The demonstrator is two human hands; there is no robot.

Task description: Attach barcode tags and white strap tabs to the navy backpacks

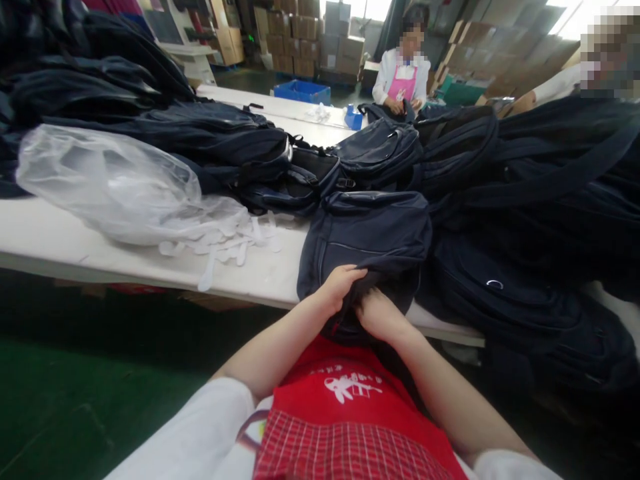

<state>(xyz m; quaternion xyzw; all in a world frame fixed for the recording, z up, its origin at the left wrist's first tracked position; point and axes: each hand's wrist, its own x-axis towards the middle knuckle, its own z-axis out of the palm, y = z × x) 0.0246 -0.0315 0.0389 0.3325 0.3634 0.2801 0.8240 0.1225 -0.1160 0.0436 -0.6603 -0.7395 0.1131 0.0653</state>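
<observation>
A dark navy backpack (375, 230) lies at the table's front edge, directly before me. My left hand (343, 285) pinches the fabric along its near side, thumb and fingers closed on it. Close beside it, my right hand (377, 312) reaches into the fold of the same backpack. The fingertips of that hand are hidden by the cloth, so whether they grip anything does not show. A small red tag or pull hangs near the backpack's lower edge, under my hands.
A clear plastic bag (110, 187) spills several white strips (235, 233) onto the white table (125, 260) at left. Navy backpacks pile up on both sides. A person in a pink apron (401, 83) works across the table, near a blue bin (302, 91). Another person is far right.
</observation>
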